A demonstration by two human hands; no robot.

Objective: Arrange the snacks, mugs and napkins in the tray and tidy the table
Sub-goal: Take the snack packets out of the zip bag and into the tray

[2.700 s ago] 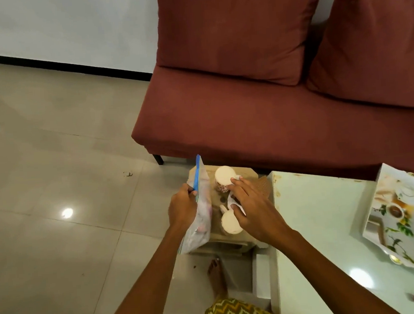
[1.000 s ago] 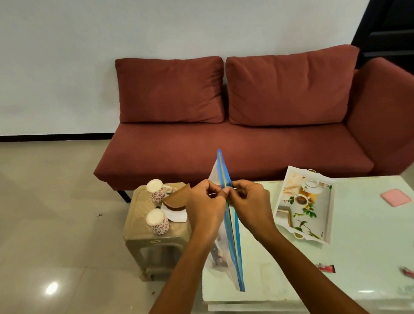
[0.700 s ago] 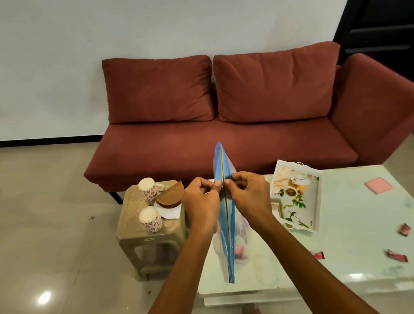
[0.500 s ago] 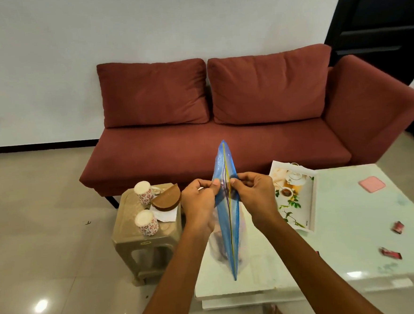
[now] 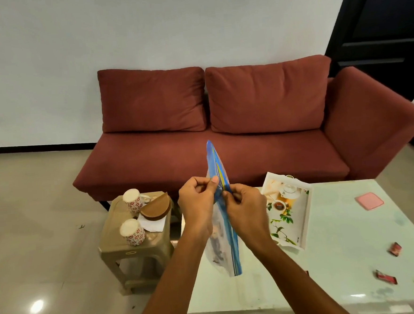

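A clear zip bag with a blue seal strip (image 5: 224, 231) hangs edge-on in front of me, snacks dimly visible inside. My left hand (image 5: 198, 202) and my right hand (image 5: 244, 209) each pinch one side of its seal. The floral tray (image 5: 300, 214) lies on the glass table (image 5: 341, 240) just right of my right hand. Two floral mugs (image 5: 133, 203) (image 5: 132, 232), a brown round holder (image 5: 155, 208) and a white napkin (image 5: 154, 224) sit on the beige stool (image 5: 134, 247) to the left.
Small red snack wrappers (image 5: 395, 249) (image 5: 386, 276) lie near the table's right edge, and a pink flat piece (image 5: 369, 200) at its far right. A red sofa (image 5: 225, 153) stands behind the table. A dark door (image 5: 383, 34) is at the right.
The view has swung from the stool up to the table and sofa. The bag came up in front of me, and both hands now pinch its seal, fingers shifting along it.
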